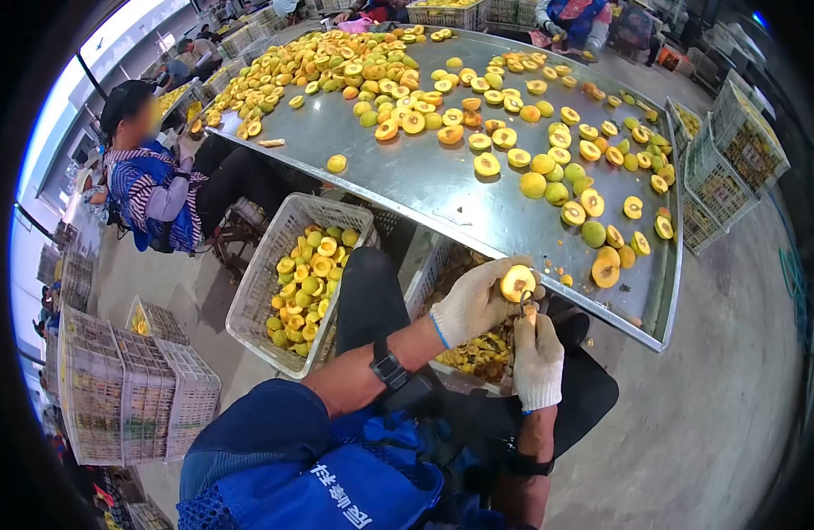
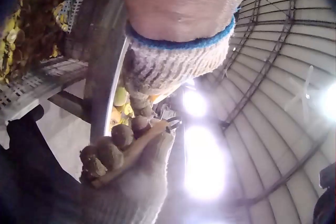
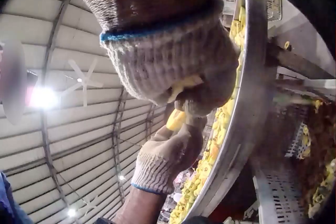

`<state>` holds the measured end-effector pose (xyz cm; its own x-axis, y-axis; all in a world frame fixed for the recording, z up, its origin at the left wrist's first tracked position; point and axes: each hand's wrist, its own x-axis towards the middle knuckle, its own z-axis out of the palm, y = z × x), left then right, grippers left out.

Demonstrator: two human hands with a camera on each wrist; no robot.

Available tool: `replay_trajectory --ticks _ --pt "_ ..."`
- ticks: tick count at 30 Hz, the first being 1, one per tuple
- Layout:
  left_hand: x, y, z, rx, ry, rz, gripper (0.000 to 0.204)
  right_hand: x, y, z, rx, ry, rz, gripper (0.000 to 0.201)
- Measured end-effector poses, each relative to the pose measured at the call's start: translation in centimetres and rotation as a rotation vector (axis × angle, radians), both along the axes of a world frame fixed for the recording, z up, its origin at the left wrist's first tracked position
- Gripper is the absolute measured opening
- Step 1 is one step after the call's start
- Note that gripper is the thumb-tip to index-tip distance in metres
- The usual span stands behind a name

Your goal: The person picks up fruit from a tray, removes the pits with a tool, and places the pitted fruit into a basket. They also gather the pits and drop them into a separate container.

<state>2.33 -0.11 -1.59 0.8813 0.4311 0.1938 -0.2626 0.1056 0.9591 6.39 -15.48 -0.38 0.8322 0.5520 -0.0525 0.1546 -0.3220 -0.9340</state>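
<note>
My left hand [image 1: 473,305], in a white knit glove, grips a halved yellow fruit [image 1: 517,283] with its cut face up, just off the near edge of the steel table [image 1: 425,177]. Right below it my gloved right hand [image 1: 538,353] holds a small tool with a wooden handle [image 1: 525,307], its metal tip at the fruit's pit. The left wrist view shows the right hand [image 2: 131,171] curled round the handle [image 2: 134,150]. The right wrist view shows the left hand [image 3: 165,155] holding the fruit [image 3: 176,120].
Many whole and halved fruits cover the table. A white basket of halves [image 1: 305,274] stands at my left knee, and a crate of scraps [image 1: 482,353] sits under my hands. Another person [image 1: 151,185] sits at the left. Stacked crates [image 1: 133,389] stand left, more crates [image 1: 734,150] right.
</note>
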Motion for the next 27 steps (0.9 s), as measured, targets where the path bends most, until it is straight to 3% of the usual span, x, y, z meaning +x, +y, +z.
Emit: replay_trajectory --ticks 2,4,10,17,20,22,24,26,27 --pt "0.1 0.0 -0.8 0.039 0.009 -0.012 0.036 0.0 0.4 -0.9 0.012 -0.074 0.029 0.022" --pt "0.6 0.2 -1.3 -0.595 0.013 -0.089 0.031 -0.3 1.0 -1.0 0.025 -0.069 0.022 0.023" --pt "0.1 -0.3 -0.3 -0.905 -0.019 -0.022 0.03 -1.8 2.5 -0.6 0.054 -0.04 0.006 0.032" --pt "0.1 -1.1 0.0 -0.86 0.036 0.114 0.039 -2.7 3.2 -1.8 0.068 -0.214 0.002 0.041" --pt "0.0 -1.5 0.1 -0.845 0.068 0.126 0.044 -3.1 3.0 -0.4 0.062 -0.096 0.019 0.041" --pt "-0.1 -1.7 0.3 -0.683 0.074 0.161 0.048 -3.6 3.1 0.3 0.058 -0.102 0.002 0.039" --pt "-0.4 -1.5 0.5 -0.677 0.089 0.148 0.048 -3.7 3.1 0.4 0.056 -0.109 -0.012 0.036" --pt "-0.6 -1.6 0.9 -0.67 0.108 0.137 0.049 -3.5 2.9 -0.1 -0.166 -0.087 0.068 0.032" --pt "-0.6 -1.6 1.3 -0.684 0.133 0.133 0.049 -3.3 2.7 -0.2 -0.164 -0.085 0.067 0.032"
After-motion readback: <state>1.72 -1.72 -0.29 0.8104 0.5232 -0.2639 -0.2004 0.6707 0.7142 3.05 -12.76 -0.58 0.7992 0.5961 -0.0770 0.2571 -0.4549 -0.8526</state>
